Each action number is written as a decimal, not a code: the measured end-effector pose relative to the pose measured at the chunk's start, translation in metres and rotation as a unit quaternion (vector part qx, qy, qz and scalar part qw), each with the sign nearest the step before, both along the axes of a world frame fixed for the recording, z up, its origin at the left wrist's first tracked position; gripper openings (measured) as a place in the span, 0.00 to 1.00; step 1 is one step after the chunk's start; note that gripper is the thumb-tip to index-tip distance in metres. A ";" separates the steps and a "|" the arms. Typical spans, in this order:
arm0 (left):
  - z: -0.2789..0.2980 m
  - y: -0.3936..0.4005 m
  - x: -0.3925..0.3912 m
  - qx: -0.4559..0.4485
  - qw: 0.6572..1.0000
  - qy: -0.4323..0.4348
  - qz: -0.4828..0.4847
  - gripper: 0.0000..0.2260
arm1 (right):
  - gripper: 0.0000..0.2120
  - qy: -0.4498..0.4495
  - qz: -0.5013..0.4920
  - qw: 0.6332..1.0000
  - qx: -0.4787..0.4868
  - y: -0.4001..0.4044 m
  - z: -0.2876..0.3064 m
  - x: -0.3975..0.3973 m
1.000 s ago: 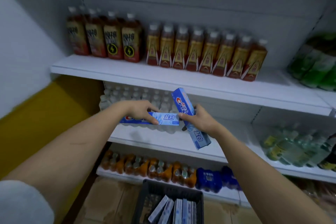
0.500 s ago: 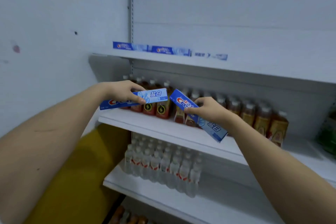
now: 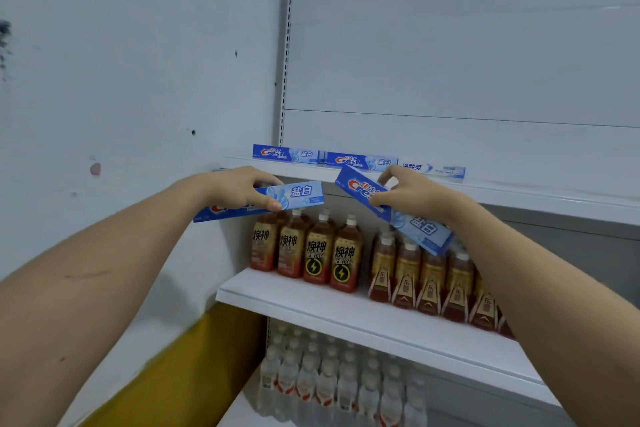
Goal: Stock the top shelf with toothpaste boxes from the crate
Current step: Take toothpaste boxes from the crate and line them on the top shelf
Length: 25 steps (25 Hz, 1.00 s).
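Both hands raised since a second ago, now at top shelf (image 3: 519,196) edge. Left hand (image 3: 239,189) fingers clamped on level toothpaste box (image 3: 298,196); right hand (image 3: 412,198) grips tilted box (image 3: 420,227). Three boxes already shelved; placing next.

tea bottles (image 3: 346,253), water bottles (image 3: 329,385), yellow wall strip (image 3: 180,367)

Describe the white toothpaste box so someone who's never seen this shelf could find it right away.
Look at the top shelf above the brown drink bottles. Three toothpaste boxes lie along it; the white toothpaste box is the rightmost, the only white one beside two blue boxes.
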<state>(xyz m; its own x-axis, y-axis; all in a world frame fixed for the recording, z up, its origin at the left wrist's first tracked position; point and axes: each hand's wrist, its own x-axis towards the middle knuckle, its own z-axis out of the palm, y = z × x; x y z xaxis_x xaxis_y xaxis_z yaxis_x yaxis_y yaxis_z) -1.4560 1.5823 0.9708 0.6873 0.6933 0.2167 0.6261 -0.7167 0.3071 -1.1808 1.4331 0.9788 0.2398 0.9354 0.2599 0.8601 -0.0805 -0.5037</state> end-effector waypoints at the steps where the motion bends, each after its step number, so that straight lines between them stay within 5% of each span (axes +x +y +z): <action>1: 0.003 0.009 0.001 -0.003 1.000 -0.002 0.000 0.16 | 0.19 -0.006 0.000 1.000 0.001 0.005 0.004 0.001; 25: 0.074 0.239 0.090 0.046 0.998 -0.034 0.022 0.19 | 0.24 -0.178 -0.043 0.983 0.006 0.226 0.077 0.079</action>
